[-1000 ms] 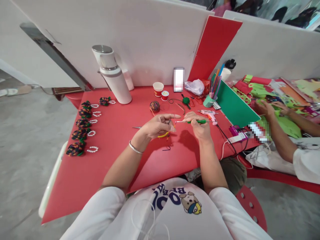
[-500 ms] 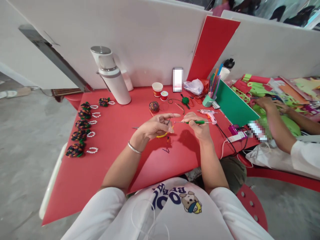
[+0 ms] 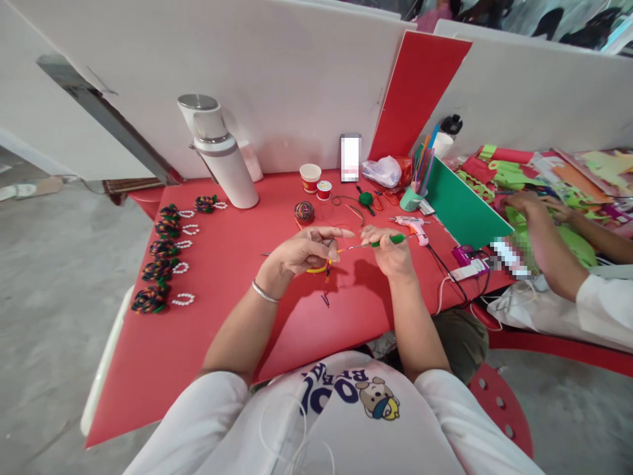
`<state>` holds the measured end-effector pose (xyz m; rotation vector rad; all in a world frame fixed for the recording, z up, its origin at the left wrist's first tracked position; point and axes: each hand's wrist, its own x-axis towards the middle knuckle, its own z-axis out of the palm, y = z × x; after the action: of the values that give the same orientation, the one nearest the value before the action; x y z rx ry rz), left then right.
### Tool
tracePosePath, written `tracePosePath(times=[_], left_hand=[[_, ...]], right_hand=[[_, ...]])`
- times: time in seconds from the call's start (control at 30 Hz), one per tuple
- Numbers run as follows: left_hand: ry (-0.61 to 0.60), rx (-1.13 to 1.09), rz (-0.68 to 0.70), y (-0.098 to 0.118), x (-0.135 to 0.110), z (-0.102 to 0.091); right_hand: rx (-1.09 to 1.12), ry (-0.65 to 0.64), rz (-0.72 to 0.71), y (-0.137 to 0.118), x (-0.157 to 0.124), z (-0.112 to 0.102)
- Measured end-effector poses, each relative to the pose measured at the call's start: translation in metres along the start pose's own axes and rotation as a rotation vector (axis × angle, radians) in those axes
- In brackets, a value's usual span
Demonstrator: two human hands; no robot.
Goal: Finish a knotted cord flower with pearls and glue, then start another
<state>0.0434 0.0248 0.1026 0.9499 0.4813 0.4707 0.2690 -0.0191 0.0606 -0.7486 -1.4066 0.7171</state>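
Over the red table (image 3: pixel 208 330), my right hand (image 3: pixel 388 251) grips a green-handled crochet hook (image 3: pixel 380 243), its metal tip pointing left at my left hand. My left hand (image 3: pixel 306 251) pinches a small yarn piece with a yellow ring (image 3: pixel 319 268) under it, index finger stretched out. Multicoloured yarn runs from my left hand back to a small yarn ball (image 3: pixel 304 210). A dark yarn tail (image 3: pixel 325 298) hangs below onto the table.
Several finished yarn flowers with bead loops (image 3: pixel 161 251) line the table's left side. A white flask (image 3: pixel 220 155), paper cup (image 3: pixel 310 177), thread spool (image 3: pixel 324 189), glue gun (image 3: pixel 413 227) and pen cup (image 3: pixel 413 198) stand behind. A neighbour's hands (image 3: pixel 529 208) work on green paper at right.
My right hand has tilted the hook so its tip dips lower and reaches my left fingers. The dark yarn tail has shifted slightly. The neighbour's arm moved a little.
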Motion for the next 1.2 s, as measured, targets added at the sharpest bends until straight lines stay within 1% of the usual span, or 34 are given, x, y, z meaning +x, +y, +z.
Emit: tracePosePath(times=[0.07, 0.13, 0.23, 0.3, 0.37, 0.5, 0.57, 0.63, 0.73, 0.83, 0.93, 1.0, 1.07, 1.2], left_hand=[[0.052, 0.030, 0.028, -0.002, 0.001, 0.003], [0.112, 0.065, 0.070, -0.004, 0.003, 0.008], [0.189, 0.080, 0.165, -0.010, 0.005, 0.013], [0.236, 0.083, 0.211, -0.014, 0.004, 0.014], [0.290, 0.107, 0.233, -0.017, -0.001, 0.012], [0.383, 0.126, 0.323, -0.018, -0.016, 0.011], [0.431, 0.113, 0.366, -0.019, -0.023, 0.012], [0.486, 0.098, 0.395, -0.022, -0.028, 0.015], [0.532, 0.078, 0.455, -0.031, -0.031, 0.021], [0.515, 0.071, 0.510, -0.041, -0.031, 0.027], [0.502, 0.064, 0.538, -0.050, -0.031, 0.032], [0.510, 0.070, 0.547, -0.053, -0.031, 0.035], [0.532, 0.095, 0.552, -0.055, -0.031, 0.037], [0.610, 0.120, 0.602, -0.055, -0.029, 0.045]], right_hand=[[-0.041, 0.033, 0.011, 0.001, -0.004, 0.011], [-0.086, 0.060, -0.017, -0.001, -0.007, 0.024], [-0.123, 0.028, -0.108, -0.007, -0.009, 0.039], [-0.137, -0.003, -0.145, -0.009, -0.008, 0.043], [-0.140, 0.003, -0.130, -0.009, -0.006, 0.044], [-0.039, 0.042, -0.077, -0.007, -0.007, 0.050], [0.009, 0.034, -0.088, -0.008, -0.010, 0.056], [0.006, 0.030, -0.116, -0.012, -0.014, 0.062], [-0.113, 0.022, -0.177, -0.022, -0.022, 0.066], [-0.314, -0.030, -0.241, -0.033, -0.030, 0.062], [-0.496, -0.059, -0.270, -0.041, -0.038, 0.056], [-0.572, -0.033, -0.292, -0.042, -0.042, 0.054], [-0.626, 0.026, -0.337, -0.042, -0.045, 0.054], [-0.699, 0.142, -0.453, -0.039, -0.050, 0.062]])
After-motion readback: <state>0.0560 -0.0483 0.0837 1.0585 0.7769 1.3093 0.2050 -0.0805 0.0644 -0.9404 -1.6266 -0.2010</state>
